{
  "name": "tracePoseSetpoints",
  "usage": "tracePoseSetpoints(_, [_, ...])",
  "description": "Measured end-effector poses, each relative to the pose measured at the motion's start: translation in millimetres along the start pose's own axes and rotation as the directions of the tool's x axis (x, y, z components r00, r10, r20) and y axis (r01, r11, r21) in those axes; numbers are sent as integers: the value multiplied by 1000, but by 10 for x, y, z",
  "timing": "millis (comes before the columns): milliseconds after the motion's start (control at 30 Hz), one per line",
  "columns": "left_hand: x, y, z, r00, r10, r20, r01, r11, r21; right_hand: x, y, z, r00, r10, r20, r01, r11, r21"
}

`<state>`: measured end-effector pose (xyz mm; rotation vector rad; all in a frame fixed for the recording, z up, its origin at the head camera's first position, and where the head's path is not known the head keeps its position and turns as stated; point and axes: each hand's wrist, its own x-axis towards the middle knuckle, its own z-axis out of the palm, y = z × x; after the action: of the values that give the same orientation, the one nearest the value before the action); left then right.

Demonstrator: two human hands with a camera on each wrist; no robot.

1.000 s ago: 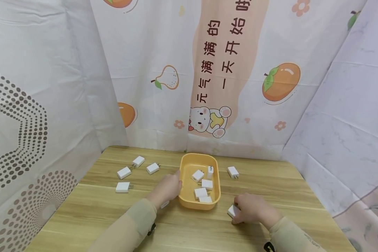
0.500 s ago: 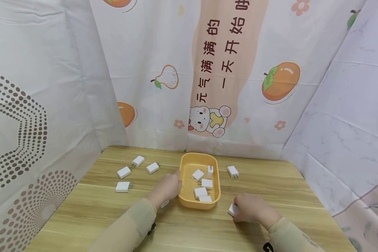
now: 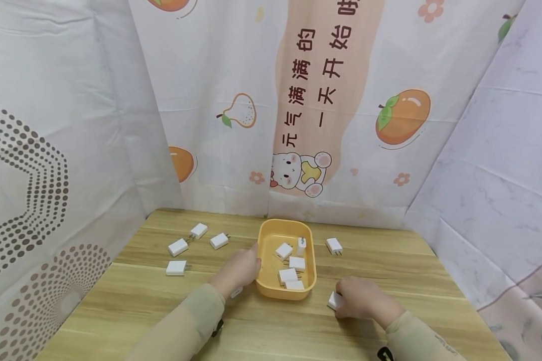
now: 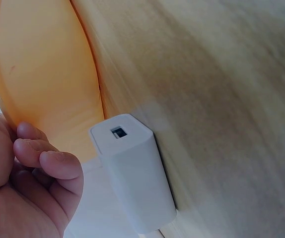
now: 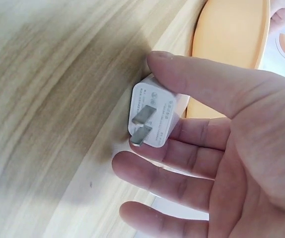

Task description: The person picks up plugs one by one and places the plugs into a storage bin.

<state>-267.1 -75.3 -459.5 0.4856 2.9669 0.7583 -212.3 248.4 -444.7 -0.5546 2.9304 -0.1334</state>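
My left hand (image 3: 238, 271) grips the left rim of a yellow plastic box (image 3: 280, 294), its fingers curled beside the wall in the left wrist view. Close under that hand lies a white charger plug (image 4: 135, 173) with its USB port showing. To the right of the box, my right hand (image 3: 361, 298) pinches another white charger plug (image 5: 155, 111) between thumb and fingers, low over the wooden table. Its two flat metal prongs (image 5: 143, 115) face the right wrist camera. Inside the box lie several white charger plugs (image 3: 287, 276), one standing on end near the right wall.
Several white charger plugs (image 3: 178, 247) lie scattered at the left of the table (image 3: 262, 331). One more charger plug (image 3: 333, 246) lies at the back right. Printed curtains (image 3: 235, 165) hang behind the table and along both sides.
The right hand's fingers have drawn in around the charger plug, covering more of it. The left hand and the box have stayed put.
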Motion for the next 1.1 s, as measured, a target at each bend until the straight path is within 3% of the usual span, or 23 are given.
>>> tracePoseSetpoints(300, [-13, 6, 1, 1000, 8, 3, -8, 1000, 13, 21, 41, -170, 1000, 13, -13, -13, 1000, -7])
tracePoseSetpoints(600, [-14, 17, -2, 1000, 4, 13, -4, 1000, -9, -25, 65, -707, 998, -21, -58, 23, 999, 31])
tracePoseSetpoints(833, [-5, 14, -8, 1000, 8, -2, -8, 1000, -15, -70, 93, -1115, 987, -64, -147, 68, 998, 17])
tracePoseSetpoints(1100, [-7, 13, -9, 1000, 13, -13, -13, 1000, 1, -114, 79, -1215, 991, -40, -130, 39, 999, -7])
